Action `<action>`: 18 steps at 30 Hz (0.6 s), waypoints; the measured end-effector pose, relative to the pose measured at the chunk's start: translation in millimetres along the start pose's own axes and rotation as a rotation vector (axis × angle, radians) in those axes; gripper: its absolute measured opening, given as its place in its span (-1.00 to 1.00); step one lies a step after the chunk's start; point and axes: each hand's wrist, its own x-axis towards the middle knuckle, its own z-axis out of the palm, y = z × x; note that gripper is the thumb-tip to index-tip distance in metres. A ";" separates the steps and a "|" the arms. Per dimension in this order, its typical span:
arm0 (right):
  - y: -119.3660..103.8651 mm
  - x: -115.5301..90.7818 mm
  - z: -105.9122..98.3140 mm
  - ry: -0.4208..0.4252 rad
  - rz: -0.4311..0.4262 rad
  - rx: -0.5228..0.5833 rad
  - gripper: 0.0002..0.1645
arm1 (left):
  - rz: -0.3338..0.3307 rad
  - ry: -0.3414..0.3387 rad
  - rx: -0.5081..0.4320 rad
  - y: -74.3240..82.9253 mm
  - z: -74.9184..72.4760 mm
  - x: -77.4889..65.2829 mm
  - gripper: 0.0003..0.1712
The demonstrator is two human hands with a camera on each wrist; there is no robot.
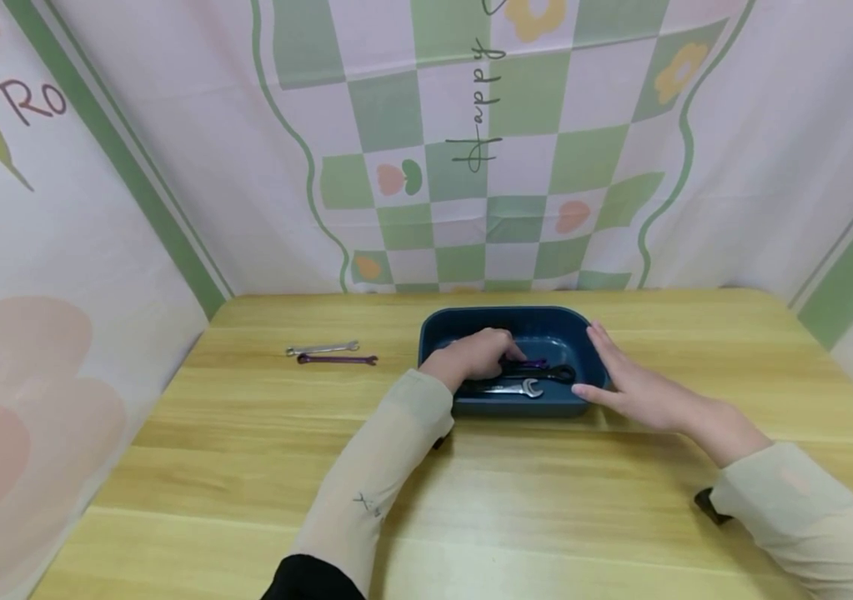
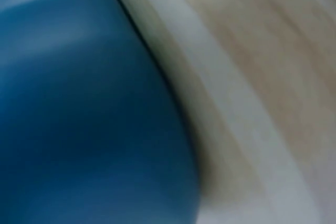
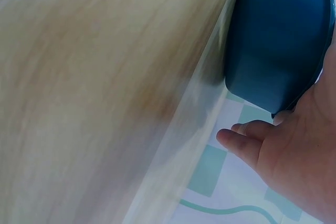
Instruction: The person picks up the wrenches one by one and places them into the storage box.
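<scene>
From here, my surface (image 1: 516, 517) carries the blue bin (image 1: 516, 407), its long axis running left to right. My right hand (image 1: 647, 396) spreads wide at its right end; my left hand (image 1: 471, 354) reaches inside, and I can't tell whether it holds anything. In the bin, a silver wrench (image 1: 504, 389) points its forked end right, seen only from the head; the right wrist adds the bin's outer wall.

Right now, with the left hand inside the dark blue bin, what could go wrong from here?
Two risks. The left hand is close over the wrenches, so it might knock the black wrench or silver open-end wrench lying beside the purple wrench. And the dark blue bin could shift if bumped: the right hand is at its right end with straight fingers, not gripping it.
</scene>
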 end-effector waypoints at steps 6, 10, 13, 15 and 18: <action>0.1 -0.2 0.2 0.001 0.001 0.000 0.20 | -0.016 -0.002 -0.028 0.0 0.0 -1.1 -0.39; 0.1 -0.1 0.3 0.002 0.002 -0.005 0.20 | -0.030 -0.009 -0.027 1.1 -0.3 -1.6 -0.37; -0.1 -0.2 0.3 0.000 0.004 -0.007 0.20 | -0.033 -0.015 -0.012 2.5 -0.6 -1.8 -0.38; -0.1 -0.3 0.5 0.000 0.005 -0.007 0.20 | -0.034 -0.017 -0.001 3.4 -0.6 -1.7 -0.38; -0.3 -0.2 0.8 0.002 0.005 -0.006 0.20 | -0.043 -0.019 0.016 5.2 -0.5 -2.3 -0.38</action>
